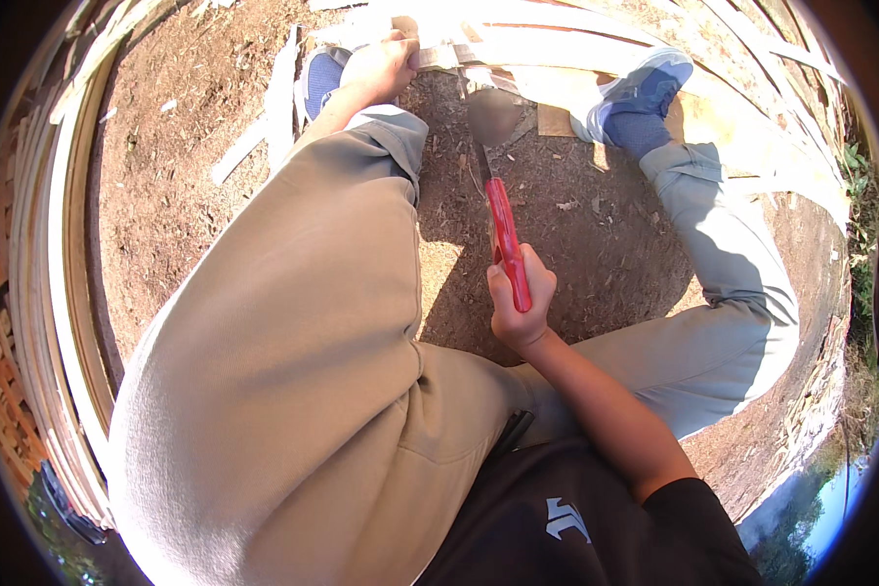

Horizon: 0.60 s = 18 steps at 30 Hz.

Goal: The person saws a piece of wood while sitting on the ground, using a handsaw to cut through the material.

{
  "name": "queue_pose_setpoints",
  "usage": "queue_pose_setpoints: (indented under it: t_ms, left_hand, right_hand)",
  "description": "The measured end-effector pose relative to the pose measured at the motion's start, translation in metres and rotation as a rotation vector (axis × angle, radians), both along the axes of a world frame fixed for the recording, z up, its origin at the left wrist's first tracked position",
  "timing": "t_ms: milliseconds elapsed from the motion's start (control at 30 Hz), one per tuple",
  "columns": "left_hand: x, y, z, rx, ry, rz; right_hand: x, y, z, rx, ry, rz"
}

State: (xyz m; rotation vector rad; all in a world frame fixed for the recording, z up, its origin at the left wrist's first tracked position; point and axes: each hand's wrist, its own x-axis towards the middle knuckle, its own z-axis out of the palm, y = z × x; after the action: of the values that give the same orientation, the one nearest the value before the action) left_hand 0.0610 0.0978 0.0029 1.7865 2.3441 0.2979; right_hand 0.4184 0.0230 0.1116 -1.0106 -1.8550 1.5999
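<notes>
My right hand (pixel 523 296) is closed around the red handle of a hand saw (pixel 506 230). The saw's narrow dark blade is seen nearly edge-on and runs forward toward a pale wooden strip (pixel 443 57). At the far left, beside my blue shoe (pixel 324 80), my left hand (pixel 381 68) is closed on the strip, its fingers partly lost in glare. A blurred brown round patch covers part of the view by the blade's far end, so I cannot tell whether the blade touches the wood.
Long pale boards (pixel 557 44) lie across the far side in bright sun. More long planks (pixel 66 264) are stacked along the left edge. Loose slats (pixel 239 148) and wood chips lie on the brown dirt ground (pixel 181 127). My other shoe (pixel 645 103) rests by the boards at right.
</notes>
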Motion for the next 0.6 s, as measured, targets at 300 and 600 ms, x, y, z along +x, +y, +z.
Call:
queue_pose_setpoints:
  t_ms: [300, 600]
  left_hand:
    - [-0.003, 0.005, -0.008, 0.028, -0.033, -0.015]
    - [0.001, 0.01, 0.012, -0.114, -0.1, -0.011]
  right_hand:
    - [0.015, 0.012, 0.032, -0.085, -0.044, -0.094]
    - [-0.045, 0.071, 0.015, -0.252, 0.08, -0.176]
